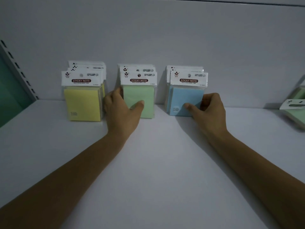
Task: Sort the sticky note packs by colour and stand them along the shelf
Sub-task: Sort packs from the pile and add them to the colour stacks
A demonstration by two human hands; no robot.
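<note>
Three rows of sticky note packs stand against the back wall of a white shelf (pixel 148 162). Yellow packs (pixel 82 103) are on the left, green packs (pixel 140 95) in the middle, blue packs (pixel 183 98) on the right. My left hand (pixel 121 109) grips the left side of the green row, thumb across the front pack and fingers behind its left edge. On the blue row, my right hand (pixel 209 108) holds the right side, its thumb lying on the front pack and its fingers curled round the right edge.
At the far right edge more green packs (pixel 295 111) lie flat on the shelf, cut off by the frame. A slotted metal upright (pixel 18 68) runs along the left side. The back wall rises directly behind the rows.
</note>
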